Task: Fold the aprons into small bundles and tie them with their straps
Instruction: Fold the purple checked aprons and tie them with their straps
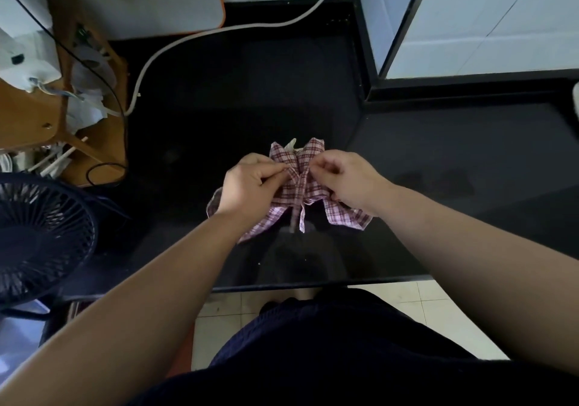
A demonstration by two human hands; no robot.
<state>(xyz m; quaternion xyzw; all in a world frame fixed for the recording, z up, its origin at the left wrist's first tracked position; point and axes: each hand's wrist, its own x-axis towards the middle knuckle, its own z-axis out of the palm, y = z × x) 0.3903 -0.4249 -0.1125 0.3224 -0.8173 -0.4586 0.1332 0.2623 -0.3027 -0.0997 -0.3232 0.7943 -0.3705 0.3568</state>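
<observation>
Black and glossy, the bench (238,98) fills the middle of the view and carries a pink-and-white plaid apron (294,183) gathered into a small bundle near its front edge. The bundle is cinched at its middle, so the cloth fans out above and to both sides below, and two thin strap (302,217) ends hang down from the cinched centre toward the bench's front edge. A scrap of pale fabric peeks out at the top of the bundle.

The left hand (250,183) pinches the fabric or strap at the bundle's centre between thumb and fingers, its other fingers curled under. The right hand (341,180) does the same from the other side, fingertips pressed together on the cloth at the centre. Both hands touch the apron and nearly meet over it.

Farther out, a white hose (175,45) curves across the back of the bench from the upper middle to the left. A wooden stand (94,70) at the left holds crumpled white paper or plastic, and a thin black cable (103,173) loops at its foot. A dark blue fan (40,236) sits at the lower left. White tiled walls rise behind and to the right. No writing can be read anywhere.
</observation>
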